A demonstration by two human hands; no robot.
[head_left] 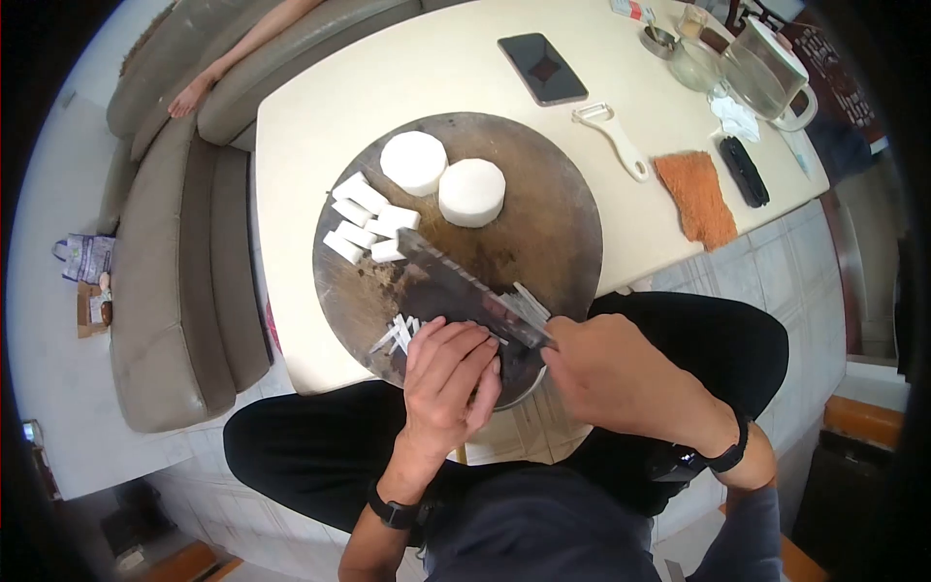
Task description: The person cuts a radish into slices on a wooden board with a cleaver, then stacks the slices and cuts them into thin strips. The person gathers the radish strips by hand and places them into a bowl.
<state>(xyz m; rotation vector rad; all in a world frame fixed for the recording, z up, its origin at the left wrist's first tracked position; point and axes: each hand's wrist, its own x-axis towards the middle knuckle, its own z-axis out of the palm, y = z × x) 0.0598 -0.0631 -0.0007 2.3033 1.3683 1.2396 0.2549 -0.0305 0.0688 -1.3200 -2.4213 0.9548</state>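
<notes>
Your right hand [626,373] is clamped on one knife [470,289]; your left hand [448,383] curls beside it, grip unclear; one board [553,194] bears two white rounds [414,163], several overlapping blocks [352,211].

White rounds [472,193], orange cloth [696,199], seemingly dark cleaver [454,289].

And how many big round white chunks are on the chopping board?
2: one round white chunk toward the top of the chopping board, the other chunk just right of it and slightly lower in view.

Room on board [553,209], far R; knife [470,289] bars L fingers [454,355] from white rounds [471,193], gap under unclear.
</notes>
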